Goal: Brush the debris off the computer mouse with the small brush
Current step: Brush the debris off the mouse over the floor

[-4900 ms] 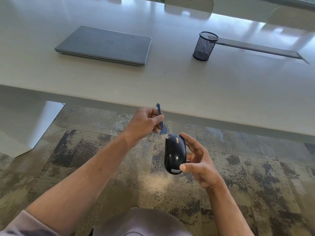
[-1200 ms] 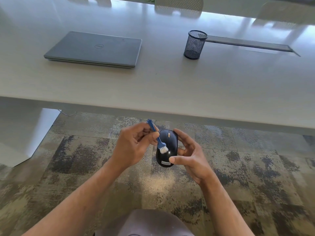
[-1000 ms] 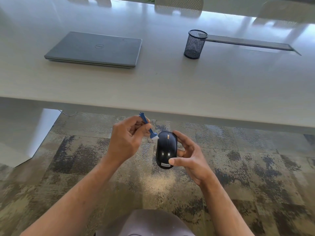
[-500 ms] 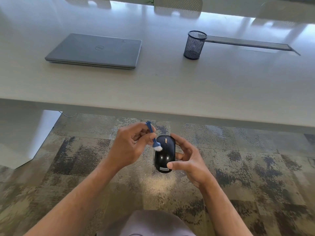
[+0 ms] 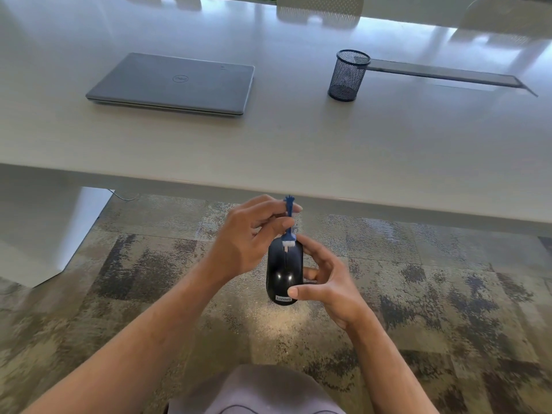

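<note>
Left hand [image 5: 248, 237] pinches brush [image 5: 288, 222] — bristles on mouse [image 5: 283, 270] (right hand [image 5: 328, 282] grips it).

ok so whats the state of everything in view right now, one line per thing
mouse: held in the air, top up
small brush: upright, bristles down on the mouse's front end
left hand: pinches the brush handle
right hand: grips the mouse
laptop: closed, flat on the table
mesh pen cup: upright
</note>
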The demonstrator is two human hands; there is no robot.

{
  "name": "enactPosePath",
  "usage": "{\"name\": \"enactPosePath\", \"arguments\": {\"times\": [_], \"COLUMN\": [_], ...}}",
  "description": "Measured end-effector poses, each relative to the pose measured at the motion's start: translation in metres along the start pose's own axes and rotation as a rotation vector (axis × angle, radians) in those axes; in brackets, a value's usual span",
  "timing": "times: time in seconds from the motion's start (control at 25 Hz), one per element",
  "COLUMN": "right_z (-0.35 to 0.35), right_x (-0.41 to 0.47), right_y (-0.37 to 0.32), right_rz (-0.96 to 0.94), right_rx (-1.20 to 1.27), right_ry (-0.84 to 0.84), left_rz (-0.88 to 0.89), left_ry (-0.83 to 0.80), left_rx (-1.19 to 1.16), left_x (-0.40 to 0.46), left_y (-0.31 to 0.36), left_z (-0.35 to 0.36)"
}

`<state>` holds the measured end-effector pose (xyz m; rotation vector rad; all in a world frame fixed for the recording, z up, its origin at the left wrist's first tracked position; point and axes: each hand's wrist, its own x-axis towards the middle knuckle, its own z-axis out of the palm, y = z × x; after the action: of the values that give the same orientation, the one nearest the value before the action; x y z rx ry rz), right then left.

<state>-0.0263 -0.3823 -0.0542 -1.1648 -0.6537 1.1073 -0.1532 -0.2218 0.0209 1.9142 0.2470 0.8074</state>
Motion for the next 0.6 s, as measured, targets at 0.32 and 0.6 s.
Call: {"name": "enactPosePath", "arguments": {"times": [0.32,0.6], "right_z": [0.003,0.002], "right_x": [-0.005,-0.005], "right_y": [-0.002,0.0], "right_rz": [-0.019,-0.021], "right_rx": [0.002,0.0], "right_ry": [-0.034,-0.055], "left_rz": [-0.102,-0.171], "left_ry": [0.021,-0.037], "left_rx": [-0.035,0.038], "left_x": [0.02,0.017], "left_y": [-0.004,-0.007], "left_z": [0.004,0.002]}}
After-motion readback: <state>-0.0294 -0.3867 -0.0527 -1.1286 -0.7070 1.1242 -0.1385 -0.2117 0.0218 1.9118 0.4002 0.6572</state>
